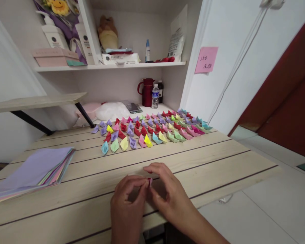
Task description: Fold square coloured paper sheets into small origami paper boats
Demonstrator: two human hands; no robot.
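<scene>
At lower centre, the left hand [128,203] and right hand [167,195] each grip one red folded paper [149,181] by the fingertips, just above the surface [218,159]. Dozens of paper boats [147,130], too many to count, fill mid-frame. One paper stack [33,171] lies lower left. One red jug [146,92] and one water bottle [155,96] stand behind, contents unseen.

One small folded paper piece [149,182], red with a pale pink face showing, largely covered by fingers so its fold cannot be made out, is pinched roughly upright between the fingertips of the left hand [128,203] and right hand [167,196], over the near part of the desk [218,159].
</scene>
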